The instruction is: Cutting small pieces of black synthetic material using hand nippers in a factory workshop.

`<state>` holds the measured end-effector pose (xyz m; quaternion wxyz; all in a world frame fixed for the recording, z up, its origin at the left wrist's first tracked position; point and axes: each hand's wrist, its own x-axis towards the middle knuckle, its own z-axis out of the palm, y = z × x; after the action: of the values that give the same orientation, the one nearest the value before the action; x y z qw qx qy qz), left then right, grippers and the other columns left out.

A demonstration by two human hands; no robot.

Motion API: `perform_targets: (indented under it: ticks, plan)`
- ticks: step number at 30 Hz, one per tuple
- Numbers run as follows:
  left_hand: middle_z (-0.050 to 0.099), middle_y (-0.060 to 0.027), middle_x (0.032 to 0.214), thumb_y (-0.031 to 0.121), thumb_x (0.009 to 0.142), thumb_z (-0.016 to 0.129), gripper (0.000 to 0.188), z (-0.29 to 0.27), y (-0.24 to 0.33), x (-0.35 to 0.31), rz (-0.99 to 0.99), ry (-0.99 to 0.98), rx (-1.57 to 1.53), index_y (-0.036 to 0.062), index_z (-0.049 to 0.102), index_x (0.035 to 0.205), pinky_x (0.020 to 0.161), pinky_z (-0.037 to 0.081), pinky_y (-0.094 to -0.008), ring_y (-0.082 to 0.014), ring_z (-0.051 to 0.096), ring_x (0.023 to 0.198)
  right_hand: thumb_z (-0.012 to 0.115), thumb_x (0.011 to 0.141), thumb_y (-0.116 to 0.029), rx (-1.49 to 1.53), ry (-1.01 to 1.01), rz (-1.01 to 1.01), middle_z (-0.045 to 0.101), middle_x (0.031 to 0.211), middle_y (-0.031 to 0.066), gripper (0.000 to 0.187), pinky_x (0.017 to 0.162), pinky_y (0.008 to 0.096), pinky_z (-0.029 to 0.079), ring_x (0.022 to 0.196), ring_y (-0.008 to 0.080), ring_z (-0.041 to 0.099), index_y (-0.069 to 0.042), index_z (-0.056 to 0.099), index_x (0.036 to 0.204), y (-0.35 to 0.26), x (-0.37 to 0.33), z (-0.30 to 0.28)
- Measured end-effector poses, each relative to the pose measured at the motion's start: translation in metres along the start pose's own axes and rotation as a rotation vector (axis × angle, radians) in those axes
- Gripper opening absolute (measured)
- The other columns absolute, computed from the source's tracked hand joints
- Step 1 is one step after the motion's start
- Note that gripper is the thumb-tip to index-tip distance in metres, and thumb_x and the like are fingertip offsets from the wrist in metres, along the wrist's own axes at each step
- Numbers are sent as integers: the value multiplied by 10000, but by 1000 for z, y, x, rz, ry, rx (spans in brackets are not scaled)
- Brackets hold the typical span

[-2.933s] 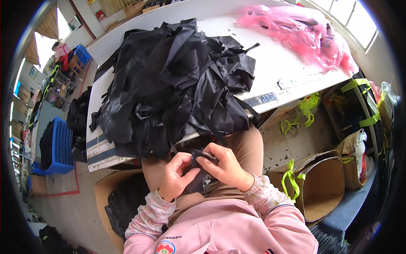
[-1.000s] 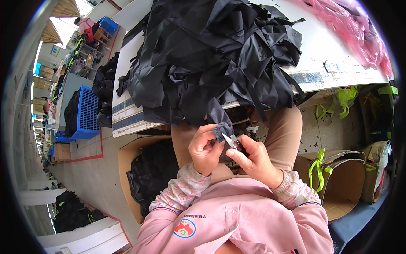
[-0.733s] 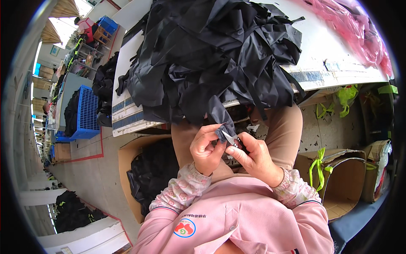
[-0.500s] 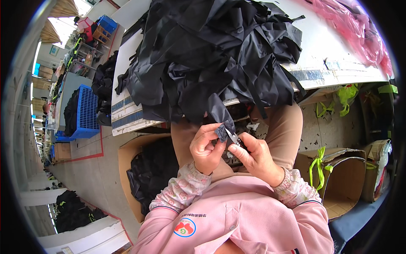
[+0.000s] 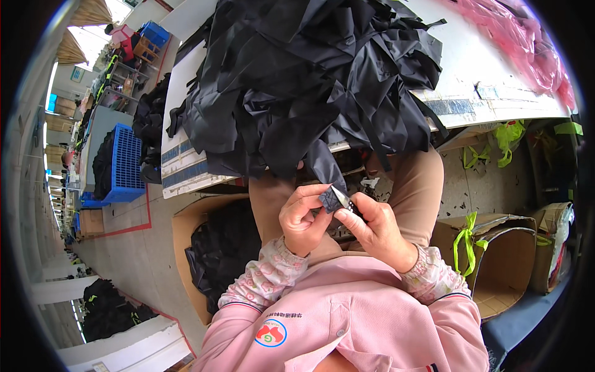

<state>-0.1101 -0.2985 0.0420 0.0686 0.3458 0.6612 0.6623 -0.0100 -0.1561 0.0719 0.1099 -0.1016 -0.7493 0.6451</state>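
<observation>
My left hand (image 5: 302,221) pinches the gathered, textured end of a black fabric strip (image 5: 327,166) between thumb and fingertips. The strip runs up from there to a large heap of black fabric pieces (image 5: 282,87) on the white table. In my right hand (image 5: 379,232) is a pair of small thread snips (image 5: 341,196), gripped between thumb and forefinger. Their pointed metal blades lie against the pinched end of the strip. Both hands are close together above my lap, just off the table's near edge. Fingers hide the handles of the snips in part.
The white table (image 5: 514,102) has taped edges and pink plastic film (image 5: 514,37) at its far right. A cardboard box (image 5: 181,248) with black fabric stands left of my legs. Open cartons (image 5: 505,266) stand on the right; a blue crate (image 5: 127,167) is farther left.
The pinched fabric end has turned a little, so more of its textured face shows. The snips' blades have shifted up and left across its edge.
</observation>
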Motion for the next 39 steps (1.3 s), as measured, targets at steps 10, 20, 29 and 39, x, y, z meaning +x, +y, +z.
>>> perform_targets:
  ticks: [10, 20, 29, 39]
  plan:
    - [590, -118, 1103, -115, 829, 631, 186, -16, 4, 18, -226, -278, -430, -59, 635, 1006, 881, 499, -294, -176, 602, 1002, 681, 904, -263, 121, -132, 143, 423, 586, 3, 328, 469, 275, 333, 566, 61, 357, 16, 546, 796, -7, -1, -27]
    - [590, -84, 1055, -82, 832, 647, 188, -25, 1, 23, -410, -444, -611, -48, 645, 1017, 899, 456, -292, -162, 573, 986, 696, 878, -309, -113, -203, 56, 446, 558, 105, 373, 467, 338, 360, 500, 168, 385, 17, 544, 776, -7, -1, -38]
    - [596, -75, 1013, -42, 838, 664, 161, -30, -1, 27, -482, -599, -601, -38, 659, 998, 859, 452, -278, -151, 565, 952, 709, 850, -304, -329, -246, -74, 523, 557, 177, 366, 473, 408, 415, 520, 373, 550, -4, 519, 761, -7, -1, -44]
    - [601, -74, 997, -41, 825, 683, 169, -29, 2, 28, -507, -669, -577, -33, 668, 992, 850, 448, -269, -153, 566, 945, 696, 861, -284, -310, -271, -83, 524, 563, 173, 351, 472, 409, 409, 514, 368, 542, -1, 516, 757, -8, 0, -43]
